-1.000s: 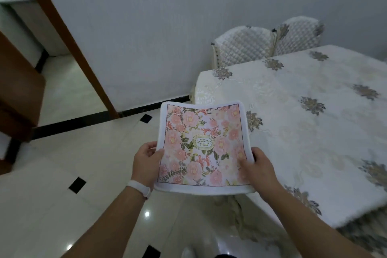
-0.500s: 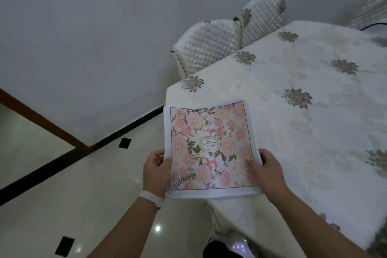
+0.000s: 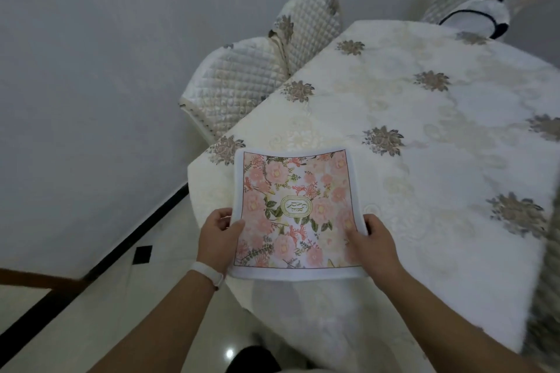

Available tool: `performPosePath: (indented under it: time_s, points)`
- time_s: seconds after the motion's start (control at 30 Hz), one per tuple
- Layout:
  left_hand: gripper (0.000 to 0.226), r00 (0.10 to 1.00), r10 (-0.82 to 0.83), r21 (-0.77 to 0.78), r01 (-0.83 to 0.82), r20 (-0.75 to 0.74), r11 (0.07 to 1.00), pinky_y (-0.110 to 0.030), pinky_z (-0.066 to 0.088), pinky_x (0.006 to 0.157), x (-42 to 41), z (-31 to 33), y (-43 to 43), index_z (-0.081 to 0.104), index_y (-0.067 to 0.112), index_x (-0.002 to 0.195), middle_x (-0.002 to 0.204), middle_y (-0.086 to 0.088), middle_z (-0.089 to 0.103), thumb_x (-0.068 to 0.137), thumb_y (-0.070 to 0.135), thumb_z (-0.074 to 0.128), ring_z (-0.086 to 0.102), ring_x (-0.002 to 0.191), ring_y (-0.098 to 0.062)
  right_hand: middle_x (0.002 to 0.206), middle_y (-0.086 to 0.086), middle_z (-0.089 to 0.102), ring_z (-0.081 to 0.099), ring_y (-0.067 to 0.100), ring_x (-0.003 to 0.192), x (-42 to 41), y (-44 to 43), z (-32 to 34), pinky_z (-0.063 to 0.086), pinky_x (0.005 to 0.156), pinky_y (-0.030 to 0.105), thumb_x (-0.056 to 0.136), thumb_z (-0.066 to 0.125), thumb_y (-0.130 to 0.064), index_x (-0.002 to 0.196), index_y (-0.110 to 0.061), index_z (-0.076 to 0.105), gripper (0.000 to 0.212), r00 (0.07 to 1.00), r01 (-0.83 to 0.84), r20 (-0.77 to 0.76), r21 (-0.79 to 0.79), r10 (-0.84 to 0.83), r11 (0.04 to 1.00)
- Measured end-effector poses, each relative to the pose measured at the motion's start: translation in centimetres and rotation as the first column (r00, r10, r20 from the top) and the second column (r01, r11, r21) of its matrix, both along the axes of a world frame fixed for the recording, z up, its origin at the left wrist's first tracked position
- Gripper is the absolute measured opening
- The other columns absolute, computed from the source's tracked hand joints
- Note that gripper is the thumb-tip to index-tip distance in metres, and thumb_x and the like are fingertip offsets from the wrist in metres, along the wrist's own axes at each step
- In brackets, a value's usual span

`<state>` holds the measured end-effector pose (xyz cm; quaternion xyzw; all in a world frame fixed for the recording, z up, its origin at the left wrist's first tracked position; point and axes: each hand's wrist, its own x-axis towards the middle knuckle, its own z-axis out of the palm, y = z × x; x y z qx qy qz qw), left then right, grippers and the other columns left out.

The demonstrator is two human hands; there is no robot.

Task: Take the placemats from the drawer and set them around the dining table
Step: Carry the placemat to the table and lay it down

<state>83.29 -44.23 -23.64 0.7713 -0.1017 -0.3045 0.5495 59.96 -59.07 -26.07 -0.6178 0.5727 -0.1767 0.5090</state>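
From the head view, we've got the floral placemat (image 3: 295, 215) gripped at both side edges, left hand (image 3: 218, 239) thumb on top, right hand (image 3: 374, 244) fingers pressed on its face. We hold it above the near corner of the dining table (image 3: 424, 136), quilted chairs (image 3: 242, 91) beside the far edge.

Matt printed cloth placemat (image 3: 295, 215); embroidered, faintly shiny tablecloth (image 3: 424, 136); quilted satin chair covers (image 3: 239, 91); glossy tiled floor (image 3: 100, 309).
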Motion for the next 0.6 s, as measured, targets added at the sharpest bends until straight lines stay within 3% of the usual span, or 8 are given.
performPosePath:
  time_s: [0.07,0.13,0.27,0.43,0.6]
  points:
    - [0.016,0.998,-0.061,0.009,0.061,0.003,0.998,-0.024,0.052,0.057,0.8,-0.3,-1.5,0.059,0.012,0.099,0.087,-0.008,0.069,0.089,0.001,0.063,0.066,0.07,-0.017,0.087,0.005,0.066,0.064,0.024,0.078,-0.2,0.2,-0.1,0.053,0.068,0.04,0.092,0.061,-0.019,0.092,-0.016,0.059,0.004,0.998,0.06,-0.006,0.009,-0.06,0.998]
    - [0.017,0.992,-0.125,0.017,0.125,-0.002,0.992,-0.027,0.052,0.059,1.6,-0.9,-3.2,0.059,0.015,0.097,0.085,-0.007,0.068,0.088,0.001,0.064,0.064,0.07,-0.019,0.088,0.002,0.066,0.064,0.022,0.08,-0.3,0.7,-0.4,0.053,0.069,0.039,0.092,0.06,-0.019,0.093,-0.019,0.059,0.002,0.992,0.128,-0.012,0.026,-0.128,0.991]
    - [0.021,0.953,-0.304,0.011,0.304,-0.01,0.953,-0.03,0.052,0.067,3.4,-1.9,-6.1,0.059,0.021,0.092,0.086,-0.005,0.068,0.088,0.001,0.064,0.063,0.074,-0.019,0.087,0.004,0.066,0.061,0.016,0.071,0.2,2.4,-1.0,0.048,0.057,0.029,0.093,0.058,-0.017,0.091,-0.018,0.056,0.003,0.956,0.292,-0.043,0.034,-0.291,0.956]
    - [0.018,0.877,-0.469,-0.027,0.468,-0.103,0.883,-0.04,0.053,0.076,6.6,-2.5,-9.1,0.059,0.015,0.095,0.086,-0.009,0.068,0.088,-0.002,0.063,0.063,0.079,-0.025,0.086,0.007,0.066,0.062,0.02,0.072,2.2,5.1,-1.1,0.05,0.062,0.033,0.093,0.06,-0.027,0.09,-0.016,0.058,0.011,0.858,0.51,-0.083,0.04,-0.506,0.859]
    - [0.02,0.796,-0.588,-0.032,0.591,-0.144,0.806,-0.036,0.055,0.075,9.1,-4.0,-11.3,0.06,0.018,0.093,0.088,-0.007,0.069,0.087,-0.001,0.064,0.065,0.08,-0.024,0.084,0.005,0.066,0.065,0.026,0.08,4.7,7.0,-1.7,0.052,0.066,0.038,0.093,0.061,-0.033,0.088,-0.017,0.058,0.017,0.76,0.648,-0.093,0.016,-0.644,0.762]
